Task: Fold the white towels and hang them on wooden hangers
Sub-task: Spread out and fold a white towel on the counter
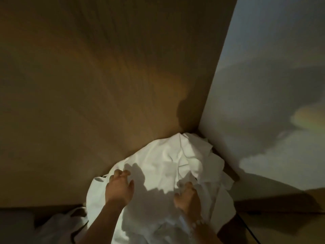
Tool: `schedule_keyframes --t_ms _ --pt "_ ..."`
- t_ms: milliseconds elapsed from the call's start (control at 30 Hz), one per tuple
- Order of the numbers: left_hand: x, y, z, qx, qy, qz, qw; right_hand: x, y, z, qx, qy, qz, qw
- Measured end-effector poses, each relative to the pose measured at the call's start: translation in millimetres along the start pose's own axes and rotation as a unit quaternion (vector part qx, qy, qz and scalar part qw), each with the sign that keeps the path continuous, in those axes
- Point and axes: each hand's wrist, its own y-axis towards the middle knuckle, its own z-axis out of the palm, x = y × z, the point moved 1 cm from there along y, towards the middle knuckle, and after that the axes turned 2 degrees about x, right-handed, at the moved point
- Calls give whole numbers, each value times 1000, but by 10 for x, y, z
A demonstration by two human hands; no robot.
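A crumpled heap of white towels (168, 159) lies piled into the corner where a brown wooden panel meets a pale wall. My left hand (119, 187) reaches onto the left side of the heap, its fingers curled and digging into the cloth at the edge. My right hand (187, 196), with a bead bracelet at the wrist, grips a bunch of the cloth at the heap's lower right. No wooden hanger shows in view. The picture is dim and somewhat blurred.
A large brown wooden panel (105, 85) fills the left and top. A pale wall (272, 85) with dark shadows stands at the right. A plastic bag (58, 226) lies at the lower left. A black cable (246, 228) runs along the lower right.
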Motion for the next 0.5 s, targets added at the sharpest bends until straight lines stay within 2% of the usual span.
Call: schedule_keyframes --t_ms 33,100,167,267,400,500 --pt "15 -1 88 7 5 -11 1000 -13 65 112 9 17 -2 1000" --pt "55 -5 259 18 -9 -38 999 6 87 331 98 -4 8 995" --pt "96 5 401 21 -63 -63 996 3 106 488 148 -32 22 988" --pt "115 16 543 8 -128 -81 988 16 143 579 121 -32 43 991" --pt "-30 -38 616 -27 -148 -98 984 181 155 516 81 -36 30 996" --pt "-215 -69 623 -56 -183 -117 974 376 53 483 19 45 -27 998"
